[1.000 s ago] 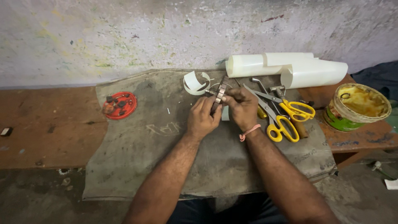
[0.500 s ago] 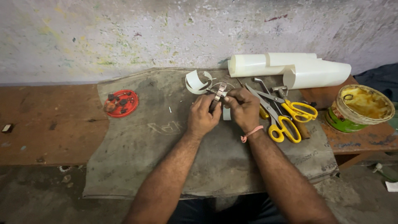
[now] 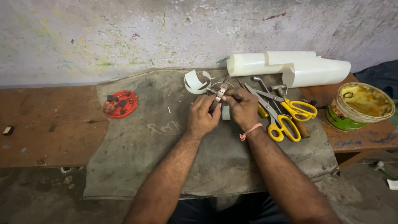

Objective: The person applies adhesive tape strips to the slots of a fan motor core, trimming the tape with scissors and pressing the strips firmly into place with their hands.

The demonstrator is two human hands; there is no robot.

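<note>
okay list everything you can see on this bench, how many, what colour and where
strap piece: 1, brown and metal, held between both hands
cloth: 1, grey, spread over bench
bench: 1, brown wood, along wall
red lid: 1, holding small dark bits, left on cloth
white strip: 1, curled, beyond hands
white rolls: about 2, back right
scissors: 2, yellow handles, right of hands
tin: 1, green, yellowish inside, far right
left hand: pinching strap piece
right hand: pinching strap piece, pink wristband

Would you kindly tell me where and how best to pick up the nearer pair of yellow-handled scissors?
Grip the nearer yellow-handled scissors by their yellow loops, coming from the near right. The loops face the person, while the closed blades point away up-left beside the right hand.
</note>
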